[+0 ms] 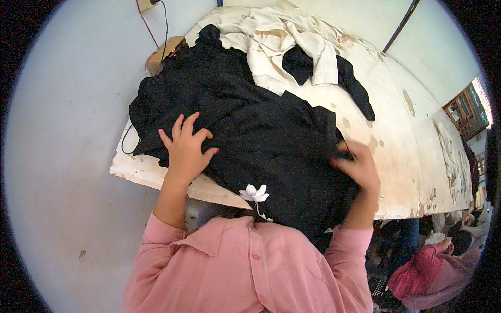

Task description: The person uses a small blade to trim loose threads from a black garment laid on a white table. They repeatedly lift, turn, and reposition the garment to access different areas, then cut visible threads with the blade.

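Note:
A large piece of black fabric, perhaps a garment (261,130), lies spread and slightly wrinkled over the near left part of the table, its front edge hanging down toward me. My left hand (188,146) rests on its left part, fingers spread, with nothing held. At the fabric's right edge is my right hand (360,167), smeared by motion. Its thumb and fingers are close to the cloth's edge, and whether they pinch it cannot be made out. A white flower-shaped piece (254,193) shows against the black fabric close to my chest.
Cream garments (292,47) are heaped at the back of the pale, stained wooden table (396,172), with a black sleeve (357,91) beside them. A small wooden box (159,60) with a cable stands at the left wall. Another person (433,271) sits low at the right.

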Demonstrator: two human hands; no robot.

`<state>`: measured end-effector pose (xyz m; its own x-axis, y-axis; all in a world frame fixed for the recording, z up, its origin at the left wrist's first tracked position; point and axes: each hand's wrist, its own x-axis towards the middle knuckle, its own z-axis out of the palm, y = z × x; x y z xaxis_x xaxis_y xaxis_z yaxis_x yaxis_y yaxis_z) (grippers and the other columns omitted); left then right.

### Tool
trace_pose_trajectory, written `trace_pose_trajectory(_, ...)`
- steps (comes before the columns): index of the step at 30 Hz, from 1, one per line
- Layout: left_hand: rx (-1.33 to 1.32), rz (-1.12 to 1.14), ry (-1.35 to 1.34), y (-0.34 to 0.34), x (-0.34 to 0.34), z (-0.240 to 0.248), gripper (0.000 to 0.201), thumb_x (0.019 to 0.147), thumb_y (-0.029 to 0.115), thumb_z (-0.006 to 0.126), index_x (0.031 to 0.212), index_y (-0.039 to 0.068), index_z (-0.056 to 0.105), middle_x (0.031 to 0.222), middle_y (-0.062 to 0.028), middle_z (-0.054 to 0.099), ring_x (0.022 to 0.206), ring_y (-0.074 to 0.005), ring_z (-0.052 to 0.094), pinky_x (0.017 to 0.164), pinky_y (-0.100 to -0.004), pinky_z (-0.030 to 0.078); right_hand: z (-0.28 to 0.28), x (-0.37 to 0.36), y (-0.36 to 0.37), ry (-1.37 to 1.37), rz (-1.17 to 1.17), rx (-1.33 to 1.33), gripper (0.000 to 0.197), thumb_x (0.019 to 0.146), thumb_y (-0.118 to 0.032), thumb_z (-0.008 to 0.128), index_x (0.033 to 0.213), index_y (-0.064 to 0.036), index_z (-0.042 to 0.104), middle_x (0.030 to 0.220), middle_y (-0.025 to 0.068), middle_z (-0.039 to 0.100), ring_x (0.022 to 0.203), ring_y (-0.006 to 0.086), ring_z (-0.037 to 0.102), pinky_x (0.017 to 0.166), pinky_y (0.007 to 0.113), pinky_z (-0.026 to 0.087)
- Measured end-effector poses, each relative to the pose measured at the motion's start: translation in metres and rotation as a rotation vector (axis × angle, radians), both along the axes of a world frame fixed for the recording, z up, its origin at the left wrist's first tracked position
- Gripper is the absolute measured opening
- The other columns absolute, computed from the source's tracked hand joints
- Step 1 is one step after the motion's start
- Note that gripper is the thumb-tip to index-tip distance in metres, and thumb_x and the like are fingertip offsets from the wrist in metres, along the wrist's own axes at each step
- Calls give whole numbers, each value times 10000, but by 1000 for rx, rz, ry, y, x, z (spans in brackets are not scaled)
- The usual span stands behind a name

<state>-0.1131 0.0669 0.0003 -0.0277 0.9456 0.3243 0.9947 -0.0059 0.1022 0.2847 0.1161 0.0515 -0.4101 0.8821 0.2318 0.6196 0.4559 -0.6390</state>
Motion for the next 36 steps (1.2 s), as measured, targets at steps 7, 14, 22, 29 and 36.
trace_pose_trajectory(7, 105, -452, -70, -2, 53, 9, 358, 684, 43, 682, 977, 247, 698, 1405, -7, 484, 1369, -316, 364, 1041, -786, 44, 8, -42, 39, 211, 24, 57, 532, 722, -280, 830, 1135, 13, 665, 1027, 161, 689, 921, 266, 659, 849, 351, 511)
trace_pose_trajectory(14, -361, -671, -258, -15, 15, 8, 368, 671, -33, 598, 974, 151, 696, 1074, -17, 637, 1051, -219, 614, 1113, -480, 276, -31, -45, 86, -308, -339, 246, 255, 798, -66, 683, 1053, -70, 678, 1007, 165, 678, 944, 339, 658, 836, 382, 516)
trace_pose_trajectory(22, -136, -785, -456, -10, 0, 94, 345, 767, 135, 735, 1078, 30, 627, 1084, -125, 615, 1042, -320, 594, 934, -378, 457, 29, -107, 11, 52, -88, 701, 299, 717, -3, 593, 995, -78, 675, 838, 128, 660, 765, 332, 654, 654, 406, 522)
trace_pose_trajectory(29, -786, -708, -805, 99, 73, 27, 475, 1024, 390, 379, 946, 14, 660, 900, -115, 671, 921, -185, 616, 846, -346, 484, 3, -158, -26, 171, 436, 1220, 259, 668, -161, 679, 918, -100, 708, 749, 6, 562, 557, 128, 517, 452, 262, 386)
trace_pose_trajectory(36, -887, -871, -1201, 94, 79, -3, 255, 861, 74, 584, 1100, 4, 641, 990, -17, 665, 903, -94, 580, 774, -260, 485, -26, -132, -13, 155, 260, 876, 346, 726, -209, 742, 1033, -59, 684, 899, 88, 613, 669, 188, 589, 536, 289, 465)
